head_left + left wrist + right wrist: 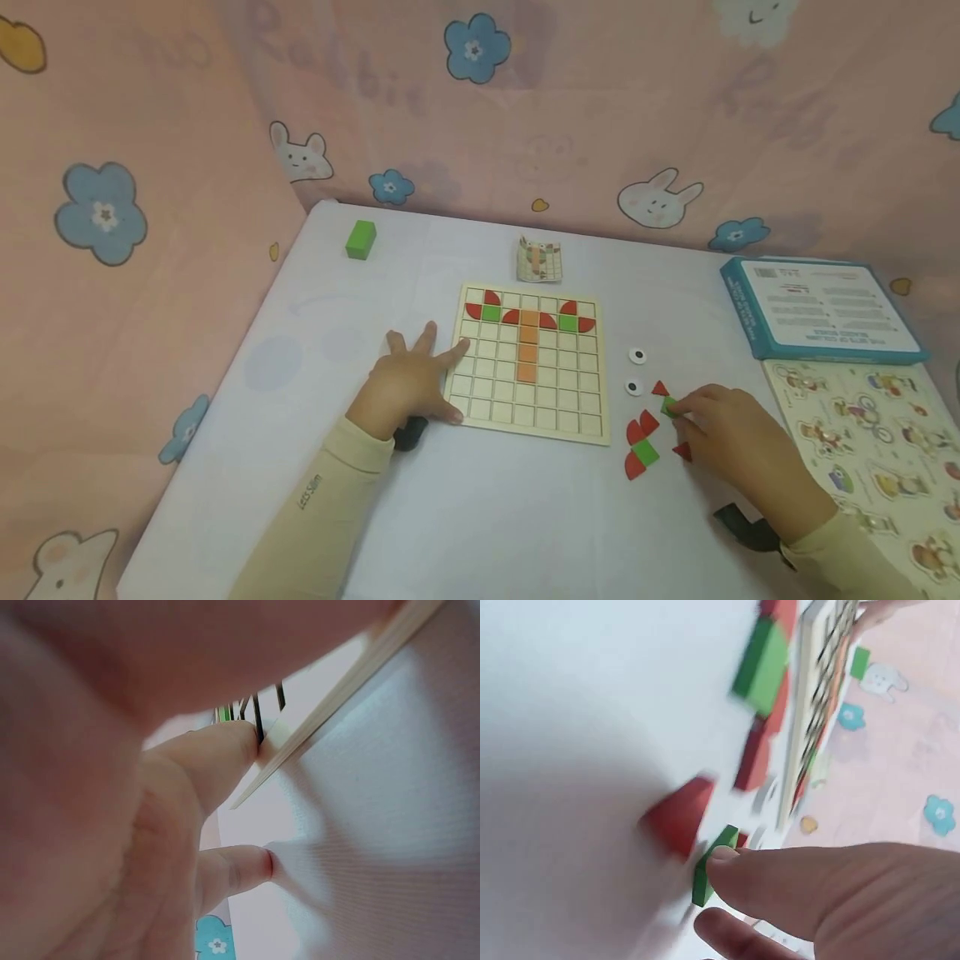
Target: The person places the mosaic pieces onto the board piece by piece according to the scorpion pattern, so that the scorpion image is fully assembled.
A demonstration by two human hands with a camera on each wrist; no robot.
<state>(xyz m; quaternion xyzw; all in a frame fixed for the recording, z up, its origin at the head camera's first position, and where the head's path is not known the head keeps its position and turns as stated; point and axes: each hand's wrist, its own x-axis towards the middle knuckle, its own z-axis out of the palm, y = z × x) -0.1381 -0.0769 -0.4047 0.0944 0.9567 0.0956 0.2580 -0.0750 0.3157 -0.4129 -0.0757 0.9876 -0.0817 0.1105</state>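
A: Held how?
B: With left hand (408, 379), fingers spread at edge of board (558, 387); with right hand (727, 435), pinching green tile (667, 407), right of board;
A: Possible fault?
B: Jostling red triangle (682, 451), through crowding; losing green tile, through fingertip-only hold.

Head view: soft, diffuse light is covering the white table (480, 508); box print (817, 300) is blurring. Left wrist: left hand (150, 784) is looming unfocused nearest the lens, casting soft shadows. Right wrist: red piece (679, 817) is blurring, grey shadow dimming the near tabletop.
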